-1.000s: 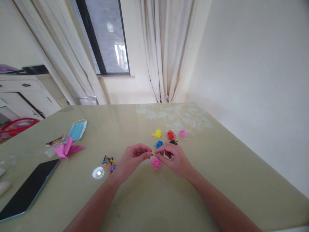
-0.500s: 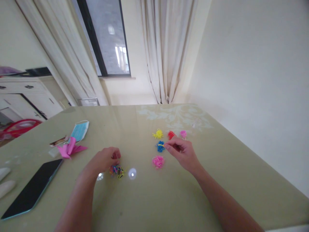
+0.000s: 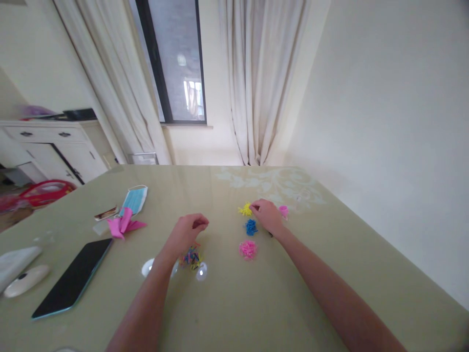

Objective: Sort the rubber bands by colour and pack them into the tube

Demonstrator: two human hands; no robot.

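Note:
My right hand (image 3: 269, 216) is pinched at the right edge of a pile of yellow rubber bands (image 3: 245, 209), with yellow showing at the fingertips. Nearer to me lie a pile of blue rubber bands (image 3: 251, 227) and a pile of pink rubber bands (image 3: 248, 250). The red pile is hidden behind my right hand. My left hand (image 3: 187, 232) hovers with fingers closed above a mixed multicolored pile of rubber bands (image 3: 191, 258); what it pinches, if anything, is too small to tell.
A small pink cup-like thing (image 3: 283, 211) stands right of my right hand. On the left lie a black-screened tablet (image 3: 73, 279), a pink folded paper piece (image 3: 124, 225), a blue face mask (image 3: 135, 199) and a white mouse (image 3: 27, 281). A small dark bit (image 3: 270, 234) lies beside my right wrist.
My right hand has carried a yellow rubber band from above the blue pile to the yellow pile. My left hand has risen off the mixed pile. The view has shifted left.

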